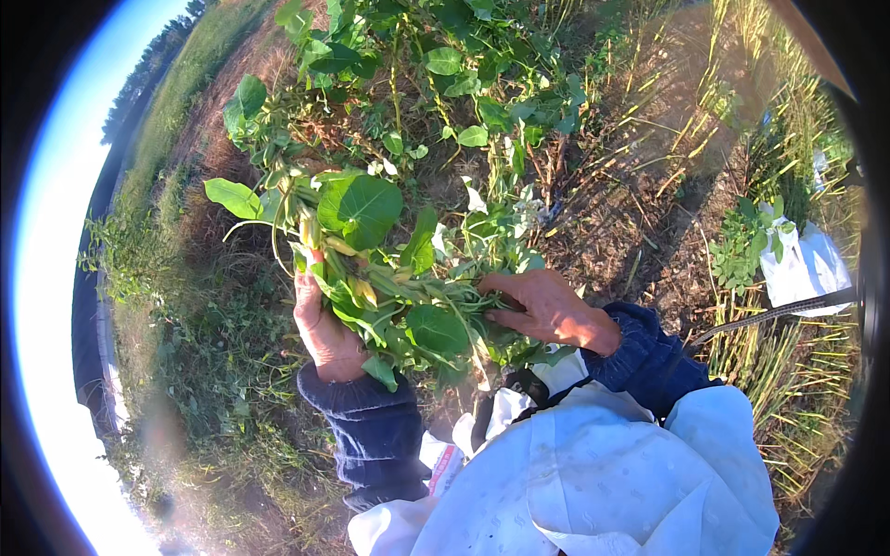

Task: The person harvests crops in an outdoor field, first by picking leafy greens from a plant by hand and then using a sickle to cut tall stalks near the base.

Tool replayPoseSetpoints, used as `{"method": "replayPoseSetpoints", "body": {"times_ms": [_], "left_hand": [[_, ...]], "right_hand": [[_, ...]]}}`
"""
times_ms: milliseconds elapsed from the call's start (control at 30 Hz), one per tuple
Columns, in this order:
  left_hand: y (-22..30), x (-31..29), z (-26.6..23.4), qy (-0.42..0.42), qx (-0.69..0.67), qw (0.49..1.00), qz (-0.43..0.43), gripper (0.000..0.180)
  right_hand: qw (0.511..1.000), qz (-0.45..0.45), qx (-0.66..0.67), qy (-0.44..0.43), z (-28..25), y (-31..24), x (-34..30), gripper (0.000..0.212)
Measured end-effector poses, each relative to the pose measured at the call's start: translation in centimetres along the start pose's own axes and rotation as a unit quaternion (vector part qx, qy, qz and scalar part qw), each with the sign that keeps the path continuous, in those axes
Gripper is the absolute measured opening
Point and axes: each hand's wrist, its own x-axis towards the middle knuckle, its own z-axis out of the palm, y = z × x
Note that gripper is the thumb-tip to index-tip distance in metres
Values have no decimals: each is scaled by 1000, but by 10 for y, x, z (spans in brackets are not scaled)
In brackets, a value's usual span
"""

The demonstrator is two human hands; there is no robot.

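A leafy green plant stem (408, 283) with broad rounded leaves lies across in front of me, between my two hands. My left hand (324, 326) is wrapped round its left part, beside pale yellow, pod-like or bud-like growths (363, 290); its fingertips are partly hidden by leaves. On the other side, my right hand (553, 310) has its fingers curled round the stems, thumb pressed in below. A large round leaf (362, 209) stands above the left hand, and another leaf (438, 330) hangs between the hands.
More standing leafy plants (445, 65) grow just beyond. Dry cut stalks (797, 352) cover the ground at right, near a white bag (805, 264) and a dark strap or cord (769, 312). White cloth (593, 473) covers my lap. Low weeds (222, 371) spread at left.
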Motion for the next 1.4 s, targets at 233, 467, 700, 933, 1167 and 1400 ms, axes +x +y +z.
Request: {"method": "replayPoseSetpoints", "body": {"times_ms": [233,467,700,933,1167,1400], "left_hand": [[6,-13,3,113,24,993,18,42],[-7,-37,-12,-22,245,969,-35,43],[-62,-37,39,-9,477,877,54,23],[-50,-18,49,45,313,943,100,16],[-11,3,50,120,259,938,197,13],[-9,-3,49,46,234,964,118,15]], "right_hand": [[973,-88,-29,212,28,23,-7,22],[964,-85,-128,215,23,18,-9,22],[954,-77,-238,168,40,0,3,23],[951,-125,-158,234,46,2,-5,30],[987,-22,155,29,64,6,-36,45],[760,74,632,-131,90,33,-18,43]]}}
